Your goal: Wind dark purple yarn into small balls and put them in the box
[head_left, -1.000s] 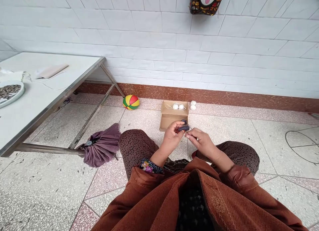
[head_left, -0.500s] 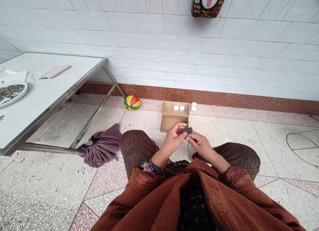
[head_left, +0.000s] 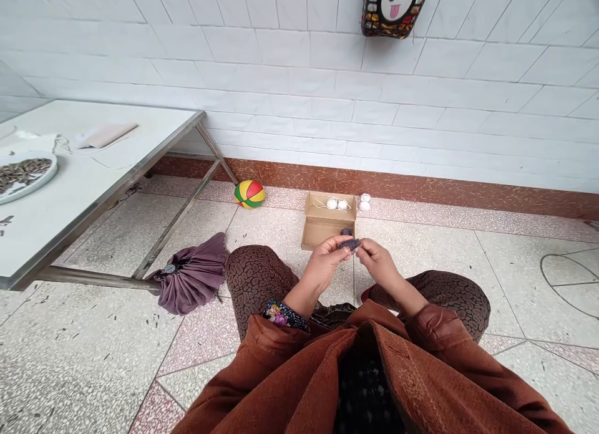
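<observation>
White tiled wall (head_left: pixel 262 78) stands at 12 o'clock above a speckled floor (head_left: pixel 430 244), with the desk (head_left: pixel 159 119) between 9 and 10 o'clock from the hands. The small dark yarn piece (head_left: pixel 347 244) is held in front of the cardboard box (head_left: pixel 312 234), its long axis running roughly 9 to 3 o'clock: the left hand (head_left: pixel 326 261) pinches its 9 o'clock end, the right hand (head_left: pixel 378 262) grips its 3 o'clock tip, neither clearly nearer. A dark ball (head_left: pixel 346 232) lies in the box, just toward 12 o'clock; 2 white balls (head_left: pixel 332 203) sit farther beyond.
</observation>
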A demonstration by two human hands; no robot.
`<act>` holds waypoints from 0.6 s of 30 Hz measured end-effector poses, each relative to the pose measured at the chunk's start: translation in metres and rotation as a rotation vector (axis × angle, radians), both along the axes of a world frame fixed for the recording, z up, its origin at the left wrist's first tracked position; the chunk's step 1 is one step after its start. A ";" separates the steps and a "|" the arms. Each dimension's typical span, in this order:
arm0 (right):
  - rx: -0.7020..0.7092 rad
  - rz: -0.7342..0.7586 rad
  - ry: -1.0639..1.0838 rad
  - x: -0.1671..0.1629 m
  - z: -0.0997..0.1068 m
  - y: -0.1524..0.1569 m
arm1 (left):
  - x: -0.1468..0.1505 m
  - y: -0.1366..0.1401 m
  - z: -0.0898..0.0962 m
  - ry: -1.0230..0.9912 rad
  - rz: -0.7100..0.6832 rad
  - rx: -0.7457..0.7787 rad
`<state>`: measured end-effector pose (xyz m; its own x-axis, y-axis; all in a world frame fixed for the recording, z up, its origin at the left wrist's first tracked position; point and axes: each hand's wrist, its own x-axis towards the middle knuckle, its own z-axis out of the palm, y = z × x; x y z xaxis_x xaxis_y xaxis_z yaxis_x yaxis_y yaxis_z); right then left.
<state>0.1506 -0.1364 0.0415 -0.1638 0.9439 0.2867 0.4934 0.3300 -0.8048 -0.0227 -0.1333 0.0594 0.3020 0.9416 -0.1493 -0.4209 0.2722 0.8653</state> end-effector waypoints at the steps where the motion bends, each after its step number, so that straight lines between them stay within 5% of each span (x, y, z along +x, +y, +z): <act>1: -0.002 0.018 -0.014 -0.002 -0.005 -0.006 | 0.000 0.001 -0.003 -0.005 0.026 -0.035; 5: 0.031 0.129 -0.086 -0.005 -0.003 -0.024 | -0.001 0.004 -0.012 0.148 0.145 0.006; 11: 0.126 0.174 -0.116 0.001 0.035 -0.010 | -0.002 0.006 -0.010 0.479 0.179 0.227; 15: 0.136 0.125 -0.057 0.006 0.045 0.022 | 0.001 0.000 -0.003 0.343 0.021 0.221; 18: 0.102 0.083 -0.016 0.007 0.031 0.035 | 0.004 -0.002 0.002 0.146 -0.001 0.143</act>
<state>0.1577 -0.1010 0.0722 -0.2450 0.8932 0.3770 0.4735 0.4496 -0.7575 -0.0191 -0.1350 0.0610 0.2876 0.9561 -0.0564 -0.2881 0.1425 0.9469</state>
